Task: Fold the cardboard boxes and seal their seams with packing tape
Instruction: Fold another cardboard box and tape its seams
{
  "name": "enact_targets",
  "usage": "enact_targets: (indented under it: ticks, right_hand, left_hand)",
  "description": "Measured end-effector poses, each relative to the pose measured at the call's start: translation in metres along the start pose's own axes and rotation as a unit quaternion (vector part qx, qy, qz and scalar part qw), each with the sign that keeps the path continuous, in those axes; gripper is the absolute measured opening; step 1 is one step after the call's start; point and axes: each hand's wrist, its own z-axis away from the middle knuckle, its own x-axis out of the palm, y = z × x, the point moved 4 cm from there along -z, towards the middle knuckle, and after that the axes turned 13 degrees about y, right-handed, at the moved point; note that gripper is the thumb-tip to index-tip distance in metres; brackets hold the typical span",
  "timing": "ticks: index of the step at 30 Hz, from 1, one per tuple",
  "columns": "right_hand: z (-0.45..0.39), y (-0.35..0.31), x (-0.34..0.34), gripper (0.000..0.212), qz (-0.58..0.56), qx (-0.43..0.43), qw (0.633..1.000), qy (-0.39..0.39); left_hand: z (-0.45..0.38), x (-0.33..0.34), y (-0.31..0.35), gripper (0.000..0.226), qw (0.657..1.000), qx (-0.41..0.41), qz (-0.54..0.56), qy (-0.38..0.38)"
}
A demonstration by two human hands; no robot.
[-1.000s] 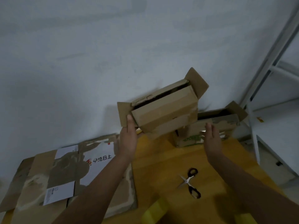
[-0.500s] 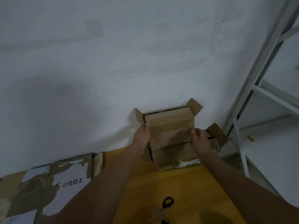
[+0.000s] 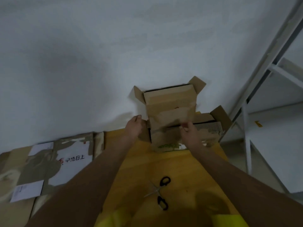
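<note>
Cardboard boxes first: upper box [image 3: 170, 104] sits stacked on the lower box [image 3: 183, 136], both at the far edge of the yellow surface [image 3: 164, 164], against the white wall [image 3: 98, 63]. Upper box has its end flaps splayed out left and right, long flap facing the camera; whether its seam carries tape I cannot tell — too blurred.

Left hand [image 3: 134, 126] is just left of the upper box's lower corner, fingers loosely bent, apparently touching nothing or barely brushing the edge — grip looks relaxed and empty. Right hand [image 3: 188, 131] is at the upper box's lower front edge, fingers curled; whether that grip pinches cardboard or is just closing in air I cannot tell.

Flattened cartons [image 3: 49, 161] lie left of the stack along the wall, one with a white printed panel. Scissors [image 3: 159, 192] lie open on the surface, nearer the camera than the stack. White shelf frame [image 3: 262, 79] stands right of the stack. No tape roll in view.

Step in hand, by my read: placing a finished box onto the stack, hands at the point of release. Next move likely calls for taking a flat carton from left of the stack, squaring it up, folding the flaps — and finding the tape, which is out of frame.
</note>
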Motion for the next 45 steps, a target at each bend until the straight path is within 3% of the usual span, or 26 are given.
enact_targets:
  ticks: [6, 11, 16, 21, 25, 31, 35, 38, 40, 42, 45]
  right_hand:
    - [0.075, 0.01, 0.063, 0.029, 0.009, 0.007, 0.997, -0.082]
    - [0.135, 0.001, 0.129, 0.024, 0.002, 0.047, 0.989, -0.141]
    - [0.183, -0.028, 0.209, 0.021, 0.005, 0.09, 0.978, -0.188]
    - [0.219, -0.043, 0.291, 0.023, -0.016, 0.224, 0.952, -0.208]
    - [0.234, -0.039, 0.338, 0.031, -0.001, 0.256, 0.942, -0.217]
    - [0.245, -0.033, 0.376, 0.038, -0.026, 0.33, 0.918, -0.219]
    - [0.252, -0.034, 0.397, 0.034, -0.112, 0.426, 0.883, -0.161]
    - [0.251, -0.042, 0.403, 0.032, -0.119, 0.397, 0.901, -0.13]
    - [0.247, -0.047, 0.395, 0.031, -0.121, 0.364, 0.917, -0.107]
    - [0.242, -0.046, 0.378, 0.03, -0.124, 0.349, 0.926, -0.071]
    - [0.234, -0.035, 0.341, 0.032, -0.137, 0.342, 0.93, 0.001]
  left_hand:
    - [0.043, -0.067, -0.091, 0.037, 0.997, -0.063, 0.033, -0.002]
    - [0.046, -0.165, -0.183, 0.034, 0.991, -0.061, -0.084, 0.09]
    - [0.032, -0.254, -0.255, 0.038, 0.981, -0.086, -0.15, 0.09]
    - [-0.009, -0.304, -0.312, 0.045, 0.941, 0.005, -0.336, 0.03]
    - [-0.029, -0.341, -0.334, 0.041, 0.895, 0.073, -0.439, 0.04]
    - [-0.034, -0.347, -0.357, 0.043, 0.916, 0.084, -0.392, -0.01]
    - [-0.037, -0.353, -0.363, 0.039, 0.943, 0.125, -0.309, 0.009]
    - [-0.036, -0.362, -0.362, 0.046, 0.944, 0.126, -0.304, 0.011]
    - [-0.033, -0.366, -0.358, 0.07, 0.928, 0.145, -0.342, -0.008]
    - [-0.031, -0.368, -0.351, 0.089, 0.906, 0.215, -0.365, -0.018]
    - [-0.027, -0.361, -0.341, 0.09, 0.878, 0.304, -0.364, -0.06]
